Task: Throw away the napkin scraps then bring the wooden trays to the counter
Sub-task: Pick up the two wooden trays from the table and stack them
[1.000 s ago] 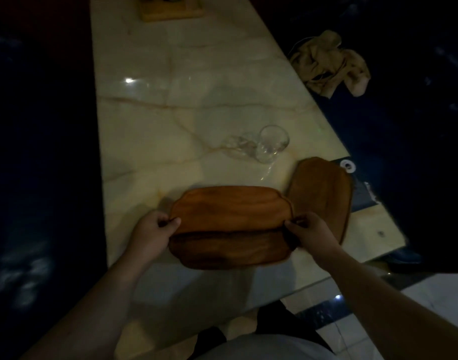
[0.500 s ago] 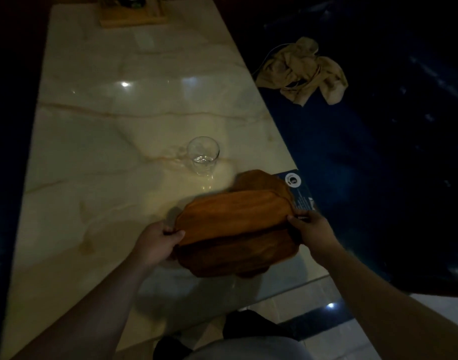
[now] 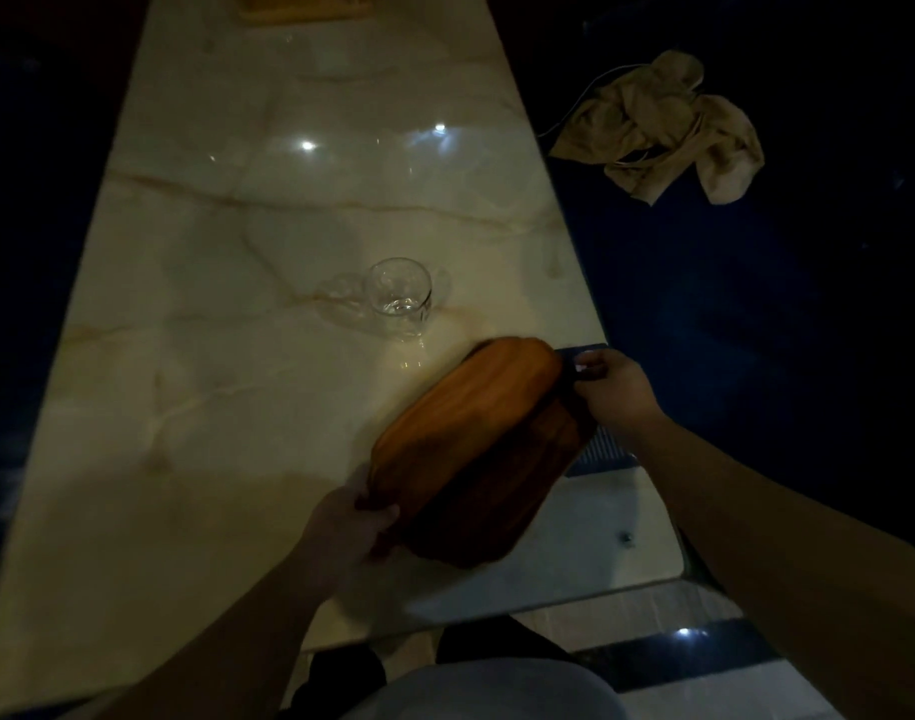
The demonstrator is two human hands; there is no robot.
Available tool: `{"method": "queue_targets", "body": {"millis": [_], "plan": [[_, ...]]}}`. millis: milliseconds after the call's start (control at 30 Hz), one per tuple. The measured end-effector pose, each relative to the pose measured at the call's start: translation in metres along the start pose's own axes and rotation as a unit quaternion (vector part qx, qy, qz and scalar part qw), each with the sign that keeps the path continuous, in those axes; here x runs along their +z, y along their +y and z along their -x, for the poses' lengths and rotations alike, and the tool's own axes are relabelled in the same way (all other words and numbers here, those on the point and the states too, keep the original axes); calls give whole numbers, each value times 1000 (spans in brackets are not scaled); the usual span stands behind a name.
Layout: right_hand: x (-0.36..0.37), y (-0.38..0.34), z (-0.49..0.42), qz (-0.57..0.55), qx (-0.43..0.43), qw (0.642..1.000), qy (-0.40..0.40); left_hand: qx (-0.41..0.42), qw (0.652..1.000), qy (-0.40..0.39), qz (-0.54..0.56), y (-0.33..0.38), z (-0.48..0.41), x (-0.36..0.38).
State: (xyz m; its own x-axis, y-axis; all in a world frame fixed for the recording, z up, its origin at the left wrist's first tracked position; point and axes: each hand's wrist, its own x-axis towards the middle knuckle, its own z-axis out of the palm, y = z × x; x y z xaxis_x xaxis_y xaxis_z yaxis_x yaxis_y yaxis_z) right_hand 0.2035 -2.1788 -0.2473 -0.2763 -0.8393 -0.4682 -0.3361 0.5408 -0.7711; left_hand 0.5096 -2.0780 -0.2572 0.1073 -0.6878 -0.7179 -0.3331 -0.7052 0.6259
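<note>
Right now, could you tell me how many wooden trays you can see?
2. The upper tray lies stacked on the lower tray, held between the left hand and right hand at the table's near right; a third may be hidden.

worktop [image 3: 268,241]: long pale marble slab with tan veins, runs from near to far, glossy, bright ceiling-light reflections | surroundings: very dark on left and right | floor [image 3: 705,688]: near right, light tiles with a dark band | far right: crumpled beige cloth [image 3: 668,129] on dark surface | light: dim
</note>
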Motion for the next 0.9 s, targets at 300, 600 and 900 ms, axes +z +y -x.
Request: {"method": "queue_targets", "body": {"millis": [300,600,900], "plan": [[12,-18,-29,212,-102,971,-46,-63,997,-26,21,5,15,20],[19,-25,-44,265,-123,955,-55,-85,996,-38,-9,9,15,20],[17,-26,-46,281,-116,951,-57,-104,993,-42,26,7,17,21]]}}
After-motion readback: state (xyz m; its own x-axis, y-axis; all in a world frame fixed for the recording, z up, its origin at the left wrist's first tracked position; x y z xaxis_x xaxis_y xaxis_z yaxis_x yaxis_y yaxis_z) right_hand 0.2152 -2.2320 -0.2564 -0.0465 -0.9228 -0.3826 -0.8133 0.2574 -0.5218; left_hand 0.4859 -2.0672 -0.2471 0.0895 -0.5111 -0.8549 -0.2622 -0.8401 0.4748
